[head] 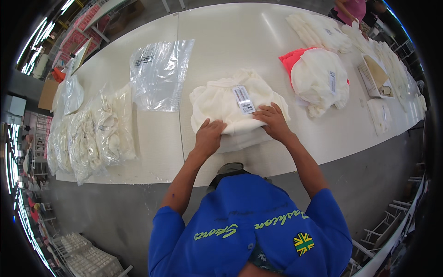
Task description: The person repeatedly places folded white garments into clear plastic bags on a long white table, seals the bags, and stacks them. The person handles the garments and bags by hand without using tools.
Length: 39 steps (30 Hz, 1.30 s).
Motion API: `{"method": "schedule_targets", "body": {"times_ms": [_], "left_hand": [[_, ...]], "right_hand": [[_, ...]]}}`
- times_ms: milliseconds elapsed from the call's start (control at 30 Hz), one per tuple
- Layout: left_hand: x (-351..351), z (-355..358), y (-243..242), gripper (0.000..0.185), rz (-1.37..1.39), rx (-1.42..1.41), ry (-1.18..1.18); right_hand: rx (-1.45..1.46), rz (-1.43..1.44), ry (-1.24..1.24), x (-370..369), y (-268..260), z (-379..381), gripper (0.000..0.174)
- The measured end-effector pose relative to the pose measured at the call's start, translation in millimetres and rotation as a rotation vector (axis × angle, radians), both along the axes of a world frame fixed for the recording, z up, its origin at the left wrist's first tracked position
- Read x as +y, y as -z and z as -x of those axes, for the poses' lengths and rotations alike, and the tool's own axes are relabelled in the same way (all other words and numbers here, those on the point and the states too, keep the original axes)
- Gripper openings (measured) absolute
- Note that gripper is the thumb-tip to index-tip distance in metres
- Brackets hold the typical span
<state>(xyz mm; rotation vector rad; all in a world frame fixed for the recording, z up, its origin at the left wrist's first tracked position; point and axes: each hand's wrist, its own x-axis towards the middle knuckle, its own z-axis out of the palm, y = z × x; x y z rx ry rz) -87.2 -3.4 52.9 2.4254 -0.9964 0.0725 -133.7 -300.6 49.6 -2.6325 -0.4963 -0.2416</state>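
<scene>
A cream-white garment [216,100] lies folded on the pale table in front of me, with a printed paper tag [243,99] on top. My left hand [210,135] rests on its near left edge, fingers touching the cloth. At the near right edge, my right hand [273,121] presses on the fabric, fingertips just beside the tag. Under the near edge shows a whitish, see-through layer [238,142], which may be a plastic bag. A flat clear plastic bag [157,76] bearing print lies beyond, to the left.
Several bagged cream garments [104,131] stand in a row at the left. On the right, a white garment [320,76] lies over coral-red cloth [292,60]. Past it are a white plastic basket [370,78] and more white garments [318,31]. A person [349,12] stands at the far right.
</scene>
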Motion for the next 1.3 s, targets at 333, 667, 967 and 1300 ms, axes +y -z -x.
{"method": "schedule_targets", "body": {"times_ms": [333, 667, 967, 1300], "left_hand": [[-8.6, 31.3, 17.7, 0.075, -0.17, -0.081, -0.025], [-9.8, 4.7, -20.0, 0.039, -0.035, -0.128, 0.001], [-0.5, 53.7, 44.2, 0.075, -0.149, -0.113, -0.065], [16.4, 28.3, 55.5, 0.059, 0.05, -0.175, -0.085]], "right_hand": [[-0.046, 0.041, -0.037, -5.9, 3.0, 17.6, 0.064], [-0.148, -0.129, -0.052, -19.0, -14.5, -2.6, 0.028], [-0.097, -0.064, 0.093, -35.3, 42.3, 46.7, 0.092], [-0.094, -0.232, 0.145, -30.3, 49.2, 39.6, 0.031]]}}
